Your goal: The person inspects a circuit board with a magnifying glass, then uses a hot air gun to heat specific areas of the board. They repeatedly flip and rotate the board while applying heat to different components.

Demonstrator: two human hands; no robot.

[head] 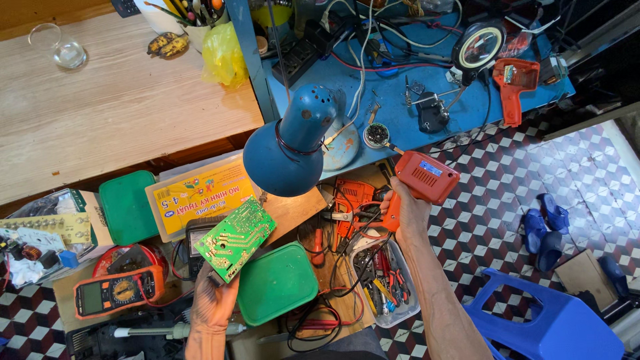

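My left hand (212, 303) holds a green circuit board (235, 239) by its lower corner, solder side up, over a green lidded box (277, 283). My right hand (408, 215) grips the handle of an orange soldering gun (421, 179), raised near the edge of the blue bench (393, 113). A blue desk lamp (292, 143) hangs between the two hands, its shade just above the board.
An orange multimeter (117, 292) lies at lower left. A clear tray of pliers and screwdrivers (387, 280) sits below my right hand. A wooden table (113, 100) is at upper left, a blue plastic stool (547, 320) at lower right, and slippers (543, 230) on the tiled floor.
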